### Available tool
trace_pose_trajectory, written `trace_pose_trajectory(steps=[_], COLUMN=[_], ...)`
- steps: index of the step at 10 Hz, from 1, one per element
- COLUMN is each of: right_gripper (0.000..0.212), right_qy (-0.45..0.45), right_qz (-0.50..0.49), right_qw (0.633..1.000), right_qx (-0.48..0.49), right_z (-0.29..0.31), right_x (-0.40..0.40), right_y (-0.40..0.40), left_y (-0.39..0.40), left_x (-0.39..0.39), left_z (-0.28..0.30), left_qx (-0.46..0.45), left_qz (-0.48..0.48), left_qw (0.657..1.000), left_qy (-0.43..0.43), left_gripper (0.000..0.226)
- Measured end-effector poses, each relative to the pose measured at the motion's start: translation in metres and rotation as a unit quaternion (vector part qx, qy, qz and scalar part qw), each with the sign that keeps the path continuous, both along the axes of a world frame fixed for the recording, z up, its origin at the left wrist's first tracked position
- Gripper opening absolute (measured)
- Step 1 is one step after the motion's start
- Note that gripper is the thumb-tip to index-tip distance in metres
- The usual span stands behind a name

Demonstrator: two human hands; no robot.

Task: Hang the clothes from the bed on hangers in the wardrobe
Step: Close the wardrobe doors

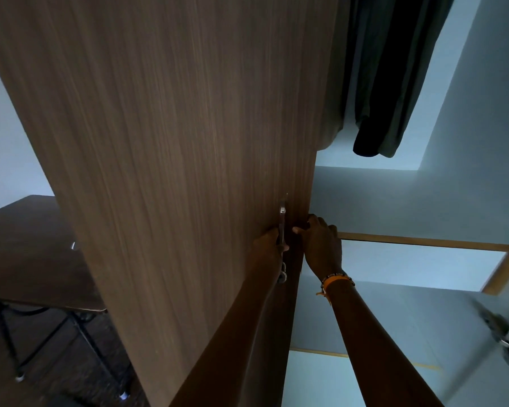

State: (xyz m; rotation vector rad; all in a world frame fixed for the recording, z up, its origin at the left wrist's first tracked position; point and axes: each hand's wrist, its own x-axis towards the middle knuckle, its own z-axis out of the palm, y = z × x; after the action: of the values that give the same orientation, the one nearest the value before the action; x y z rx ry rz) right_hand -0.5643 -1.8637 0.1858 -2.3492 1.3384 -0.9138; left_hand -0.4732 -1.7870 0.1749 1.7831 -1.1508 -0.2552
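A tall brown wood-grain wardrobe door fills the middle of the head view. My left hand grips its metal handle near the door's right edge. My right hand curls its fingers round the door's right edge, just beside the handle; an orange band sits on that wrist. Dark clothes hang inside the wardrobe at the upper right, past the door's edge. No bed and no loose hanger is in view.
A dark wooden table on black metal legs stands at the left, close to the door. Pale interior panels and a wood-trimmed shelf edge lie to the right. Another door with a metal handle is at the lower right.
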Motion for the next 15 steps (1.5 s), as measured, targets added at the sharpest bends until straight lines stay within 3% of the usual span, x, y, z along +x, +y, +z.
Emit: trace_pose_trajectory(steps=[1, 3, 4, 5, 6, 7, 8, 10, 12, 13, 15], right_gripper=[0.042, 0.037, 0.034, 0.033, 0.014, 0.024, 0.048, 0.035, 0.026, 0.023, 0.044], right_qy=[0.002, 0.016, -0.04, -0.097, -0.095, -0.117, -0.154, -0.194, -0.269, -0.295, -0.295], right_qz=[0.001, -0.005, 0.032, 0.036, 0.04, -0.013, -0.12, -0.324, -0.495, -0.533, -0.428], right_qw=[1.0, 1.0, 0.997, 0.992, 0.993, 0.992, 0.98, 0.926, 0.818, 0.786, 0.854], right_qx=[-0.014, 0.007, 0.06, 0.077, 0.058, 0.048, 0.045, -0.035, -0.114, -0.108, -0.021], right_z=[-0.005, -0.007, -0.019, -0.038, -0.061, -0.083, -0.1, -0.107, -0.102, -0.1, -0.079], right_x=[0.0, -0.001, -0.015, -0.046, -0.093, -0.15, -0.211, -0.317, -0.409, -0.457, -0.508], right_y=[-0.003, 0.002, 0.015, 0.041, 0.07, 0.102, 0.144, 0.26, 0.349, 0.361, 0.338], left_y=[-0.004, 0.002, 0.009, 0.023, 0.035, 0.058, 0.088, 0.16, 0.214, 0.229, 0.234], left_x=[0.002, 0.002, -0.004, -0.016, -0.047, -0.1, -0.157, -0.261, -0.356, -0.396, -0.468], left_z=[-0.002, 0.005, 0.008, -0.005, -0.027, -0.036, -0.042, -0.058, -0.063, -0.049, -0.02], left_qx=[0.067, 0.048, 0.082, 0.052, 0.054, 0.092, 0.136, 0.161, 0.17, 0.15, 0.082], left_qz=[0.0, 0.012, 0.033, 0.059, 0.058, -0.046, -0.143, -0.314, -0.413, -0.443, -0.431], left_qw=[0.998, 0.999, 0.996, 0.995, 0.996, 0.995, 0.98, 0.934, 0.894, 0.884, 0.898], left_qy=[-0.019, 0.001, 0.008, 0.06, 0.03, 0.019, 0.027, 0.059, 0.04, 0.018, 0.044], left_gripper=[0.028, 0.025, 0.024, 0.033, 0.032, 0.017, 0.012, 0.009, 0.011, 0.011, 0.011])
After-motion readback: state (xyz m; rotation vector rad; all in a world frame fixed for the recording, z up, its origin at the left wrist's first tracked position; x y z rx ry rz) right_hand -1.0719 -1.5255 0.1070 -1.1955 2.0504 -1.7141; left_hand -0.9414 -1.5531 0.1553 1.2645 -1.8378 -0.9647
